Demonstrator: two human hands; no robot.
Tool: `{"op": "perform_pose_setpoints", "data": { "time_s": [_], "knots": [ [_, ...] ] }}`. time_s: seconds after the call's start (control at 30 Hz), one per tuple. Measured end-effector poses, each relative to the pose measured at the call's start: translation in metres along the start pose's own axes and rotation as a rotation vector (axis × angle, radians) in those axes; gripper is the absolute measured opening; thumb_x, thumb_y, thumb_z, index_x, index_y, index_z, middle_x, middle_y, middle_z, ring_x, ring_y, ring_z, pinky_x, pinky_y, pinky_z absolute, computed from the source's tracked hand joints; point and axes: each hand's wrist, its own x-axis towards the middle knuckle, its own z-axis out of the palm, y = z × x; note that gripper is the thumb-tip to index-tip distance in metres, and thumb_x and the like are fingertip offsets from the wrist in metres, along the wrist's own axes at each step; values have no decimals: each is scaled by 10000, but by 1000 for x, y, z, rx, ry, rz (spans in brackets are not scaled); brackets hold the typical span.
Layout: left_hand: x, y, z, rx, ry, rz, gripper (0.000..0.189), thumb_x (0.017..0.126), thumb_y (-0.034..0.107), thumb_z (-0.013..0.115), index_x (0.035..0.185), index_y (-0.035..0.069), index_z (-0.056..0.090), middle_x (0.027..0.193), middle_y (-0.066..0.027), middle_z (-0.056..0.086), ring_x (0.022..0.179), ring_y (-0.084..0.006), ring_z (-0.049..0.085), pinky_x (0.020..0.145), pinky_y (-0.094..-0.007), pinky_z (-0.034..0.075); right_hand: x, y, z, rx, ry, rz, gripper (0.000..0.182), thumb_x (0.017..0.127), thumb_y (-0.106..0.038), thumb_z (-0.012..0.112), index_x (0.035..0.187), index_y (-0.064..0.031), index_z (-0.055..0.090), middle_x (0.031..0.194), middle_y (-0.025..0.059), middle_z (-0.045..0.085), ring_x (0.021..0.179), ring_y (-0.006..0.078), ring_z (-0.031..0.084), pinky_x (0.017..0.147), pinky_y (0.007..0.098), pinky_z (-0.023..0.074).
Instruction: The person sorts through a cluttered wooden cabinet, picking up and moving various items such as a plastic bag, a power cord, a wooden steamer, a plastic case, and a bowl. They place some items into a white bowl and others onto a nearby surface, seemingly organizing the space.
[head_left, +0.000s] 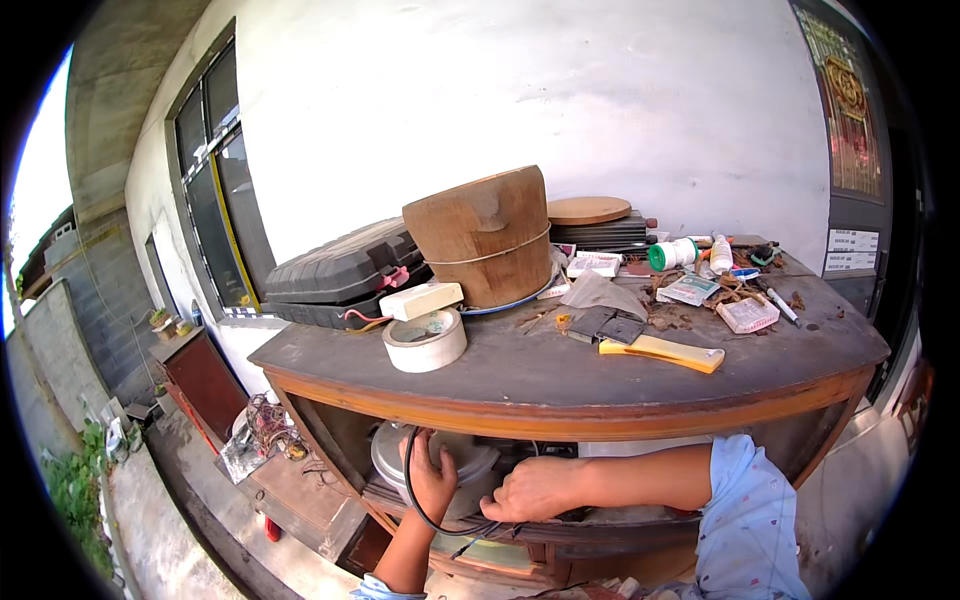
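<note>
Both of my hands are at the open shelf below the top of a wooden table (525, 382). My left hand (433, 472) is raised in front of a round metal pot with a lid (390, 454), and a black cable (409, 480) passes by its fingers and loops down under the wrist. To its right, my right hand (517, 491) has its fingers curled above the shelf's front edge. The cable runs on towards it, with thin loose ends (469, 546) hanging just below. Whether the curled fingers hold the cable is hidden.
On the tabletop stand a wooden bucket (480, 232), a black plastic case (337, 270), a roll of white tape (424, 351), a yellow-handled scraper (664, 352) and small packets. A tangle of wires (274, 424) lies on a low cabinet at the left.
</note>
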Motion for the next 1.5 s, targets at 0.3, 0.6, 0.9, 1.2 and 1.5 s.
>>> {"op": "perform_pose_setpoints", "data": {
  "time_s": [0.3,0.6,0.9,1.2,1.5],
  "knots": [
    [-43,2,-34,17,38,-112,340,693,-81,576,1017,18,589,1053,-168,588,951,-328,559,809,-370,472,3,63,32,9,259,444,250,837,-155,517,1012,23,498,821,155,620,768,294,636,556,393,489],
    [-56,10,-41,-11,67,-146,309,703,-46,593,1005,20,604,1048,-164,596,969,-342,559,872,-402,437,5,57,33,-32,319,551,292,843,-191,556,1051,7,508,880,138,602,830,277,621,587,375,495],
    [-91,-5,-53,-168,130,-314,376,730,-90,543,1095,0,560,1089,-153,570,974,-266,562,708,-305,523,-20,-18,1,-67,391,523,336,848,-228,595,1091,-9,518,940,121,584,892,259,606,618,358,502],
    [-118,-3,-43,-240,122,-451,352,768,-75,519,1108,11,546,1043,-109,581,929,-210,596,685,-276,489,-42,-62,-189,82,92,580,293,819,-212,651,1021,-29,543,807,78,558,813,239,583,591,357,490],
    [-137,14,-35,-351,22,-473,303,798,-71,515,1087,17,550,1015,-96,598,923,-199,600,700,-276,479,11,124,-241,-651,347,902,746,729,-224,770,1342,-40,385,1234,139,520,1162,301,494,898,388,482]
  ]
}}
